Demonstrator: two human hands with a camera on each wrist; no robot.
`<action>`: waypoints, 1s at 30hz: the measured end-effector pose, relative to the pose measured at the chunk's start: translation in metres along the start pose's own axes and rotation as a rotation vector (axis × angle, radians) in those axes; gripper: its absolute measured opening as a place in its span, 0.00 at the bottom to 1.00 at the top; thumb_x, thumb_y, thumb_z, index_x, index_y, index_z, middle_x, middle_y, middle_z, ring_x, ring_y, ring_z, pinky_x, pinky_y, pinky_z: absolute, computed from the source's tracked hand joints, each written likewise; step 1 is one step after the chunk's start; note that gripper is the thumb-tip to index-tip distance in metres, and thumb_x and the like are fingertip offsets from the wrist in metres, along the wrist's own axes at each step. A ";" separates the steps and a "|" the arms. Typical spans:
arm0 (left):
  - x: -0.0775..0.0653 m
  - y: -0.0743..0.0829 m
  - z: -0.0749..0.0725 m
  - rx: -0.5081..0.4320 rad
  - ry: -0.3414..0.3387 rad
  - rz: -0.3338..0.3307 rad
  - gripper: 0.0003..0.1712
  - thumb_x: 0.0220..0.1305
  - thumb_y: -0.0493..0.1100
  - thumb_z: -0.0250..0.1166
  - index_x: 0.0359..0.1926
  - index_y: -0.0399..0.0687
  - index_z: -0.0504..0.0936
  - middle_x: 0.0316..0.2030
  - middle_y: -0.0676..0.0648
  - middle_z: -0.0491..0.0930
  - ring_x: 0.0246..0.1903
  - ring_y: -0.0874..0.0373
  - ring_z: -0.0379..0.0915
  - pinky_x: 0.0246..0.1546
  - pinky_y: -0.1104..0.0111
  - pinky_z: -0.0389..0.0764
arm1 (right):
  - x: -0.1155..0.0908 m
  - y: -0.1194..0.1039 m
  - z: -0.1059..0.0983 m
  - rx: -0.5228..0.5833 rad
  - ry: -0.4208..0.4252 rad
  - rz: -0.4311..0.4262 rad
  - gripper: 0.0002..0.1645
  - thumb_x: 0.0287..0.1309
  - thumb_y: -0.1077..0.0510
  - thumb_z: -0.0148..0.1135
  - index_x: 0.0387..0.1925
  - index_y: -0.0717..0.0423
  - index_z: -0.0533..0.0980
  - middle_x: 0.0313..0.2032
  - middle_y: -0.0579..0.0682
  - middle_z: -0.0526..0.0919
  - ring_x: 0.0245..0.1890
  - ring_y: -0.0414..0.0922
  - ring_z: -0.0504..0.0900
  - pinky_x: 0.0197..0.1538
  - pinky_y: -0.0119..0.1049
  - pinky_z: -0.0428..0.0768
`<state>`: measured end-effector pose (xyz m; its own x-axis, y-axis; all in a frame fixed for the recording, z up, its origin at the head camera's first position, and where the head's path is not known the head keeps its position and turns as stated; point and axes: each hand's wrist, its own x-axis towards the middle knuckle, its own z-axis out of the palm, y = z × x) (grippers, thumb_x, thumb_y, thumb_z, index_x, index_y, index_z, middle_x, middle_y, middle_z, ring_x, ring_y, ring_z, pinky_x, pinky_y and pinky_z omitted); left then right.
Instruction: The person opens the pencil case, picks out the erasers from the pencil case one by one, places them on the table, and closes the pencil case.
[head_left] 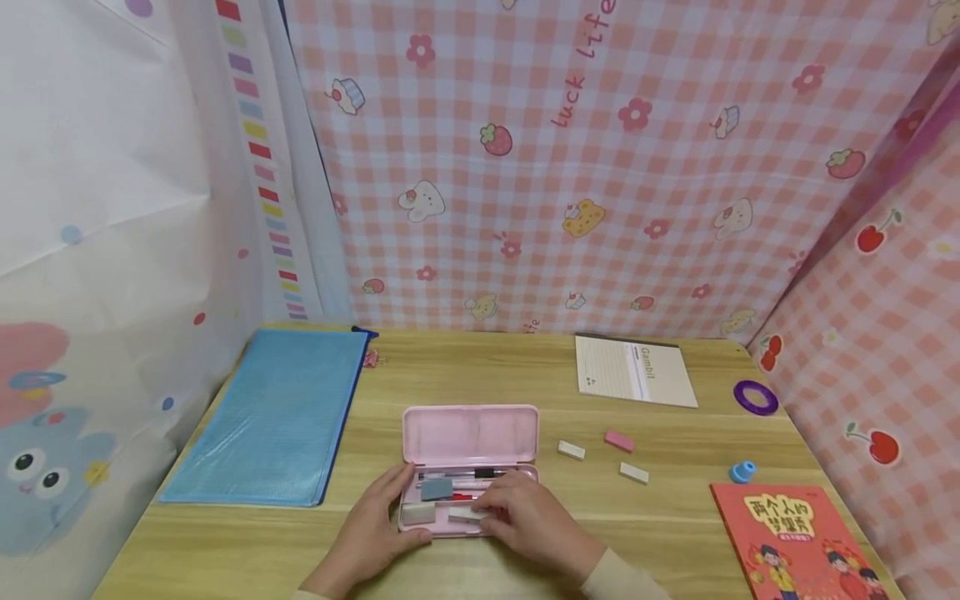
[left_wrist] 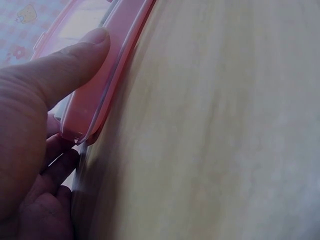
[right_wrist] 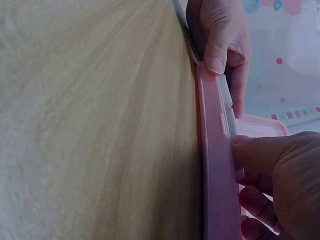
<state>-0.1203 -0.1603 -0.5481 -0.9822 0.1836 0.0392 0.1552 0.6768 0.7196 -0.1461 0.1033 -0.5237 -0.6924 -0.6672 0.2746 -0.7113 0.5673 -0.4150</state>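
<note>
A pink pencil case (head_left: 471, 435) lies with its lid raised on the wooden table. My left hand (head_left: 375, 525) grips its left end, the thumb (left_wrist: 92, 52) on the front wall and the other fingers round the side. Above the case's right part, my right hand (head_left: 532, 521) pinches a white eraser (head_left: 467, 514) between thumb and fingers, at the front rim. Left of it in the case sits another whitish eraser (head_left: 417, 513). Behind them are a blue-grey block (head_left: 437, 489) and several pens (head_left: 485, 473), partly covered by my right hand.
Right of the case lie two white erasers (head_left: 572, 450) (head_left: 633, 473) and a pink eraser (head_left: 619, 441). A notebook (head_left: 611, 367), purple ring (head_left: 755, 398), small blue object (head_left: 742, 472) and red book (head_left: 795, 542) are farther right. A blue folder (head_left: 262, 417) lies left.
</note>
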 end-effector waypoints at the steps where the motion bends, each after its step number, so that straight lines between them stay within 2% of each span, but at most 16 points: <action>1: 0.000 0.000 0.000 -0.002 0.000 0.000 0.59 0.39 0.59 0.78 0.71 0.46 0.62 0.69 0.44 0.62 0.67 0.45 0.57 0.67 0.49 0.60 | 0.000 0.000 0.000 0.000 0.001 -0.002 0.09 0.55 0.54 0.69 0.40 0.44 0.85 0.38 0.35 0.82 0.43 0.38 0.77 0.50 0.34 0.77; 18: 0.001 -0.001 0.001 0.003 0.008 0.009 0.59 0.39 0.60 0.78 0.71 0.46 0.62 0.68 0.43 0.63 0.66 0.44 0.58 0.66 0.49 0.60 | 0.002 0.000 0.002 0.011 0.020 0.008 0.07 0.57 0.53 0.67 0.38 0.44 0.85 0.36 0.32 0.84 0.38 0.34 0.77 0.43 0.30 0.77; 22: 0.001 -0.002 0.001 0.004 0.005 0.010 0.59 0.39 0.62 0.77 0.71 0.46 0.62 0.68 0.44 0.63 0.66 0.45 0.58 0.66 0.49 0.60 | -0.001 -0.002 0.000 0.013 0.045 0.019 0.07 0.58 0.52 0.67 0.39 0.43 0.85 0.36 0.32 0.83 0.39 0.34 0.77 0.45 0.31 0.77; 30: 0.001 -0.002 0.000 -0.005 0.002 0.005 0.59 0.39 0.62 0.77 0.71 0.46 0.62 0.68 0.44 0.63 0.67 0.45 0.58 0.66 0.49 0.60 | -0.006 -0.002 -0.006 0.040 0.152 0.011 0.08 0.53 0.56 0.70 0.37 0.44 0.85 0.35 0.34 0.83 0.38 0.34 0.77 0.44 0.29 0.78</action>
<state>-0.1213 -0.1614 -0.5497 -0.9817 0.1854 0.0444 0.1597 0.6723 0.7228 -0.1415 0.1095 -0.5191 -0.7129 -0.5783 0.3966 -0.7000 0.5529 -0.4520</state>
